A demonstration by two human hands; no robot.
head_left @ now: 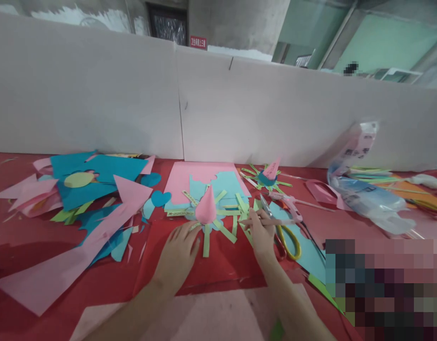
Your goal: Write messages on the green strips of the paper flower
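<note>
Nearest the camera, two bare forearms reach up from the bottom edge toward the middle of the desk (33, 189), which is covered in red. At the very bottom, between the arms, lies a pale pink sheet (204, 317).

From the head view, the left hand (178, 253) lies flat, palm down, on a red sheet (218, 265), its fingers spread and closed on nothing; its fingertips touch the green paper strips (223, 230) that fan out from a small pink paper cone (206, 207). The cone stands upright just at 12 o'clock of this hand, on a light blue cut-out.

The right hand (263, 235) sits at 3 o'clock of the cone, its fingers curled around a thin stick-like tool (271, 221) that runs sideways across the hand; what the tool is cannot be told for sure. Just at 3 o'clock of this hand lie scissors with yellow handles (291, 241) on a light blue sheet, and a pink glue gun (287, 204) lies at 1 o'clock.

Behind the cone, at 12 o'clock, a large pink sheet (190, 177) carries a light blue piece (227, 184). At 1 o'clock of it stands a second cone piece (270, 173) with green strips around a blue centre.

Far out at 9 o'clock is a heap of blue and pink paper scraps (93, 184), with a blue heart (160, 198) near its edge. At 3 o'clock lies a clear plastic bag (367, 199) over sheets of coloured paper. A white partition (97, 94) walls off the far edge of the desk.
</note>
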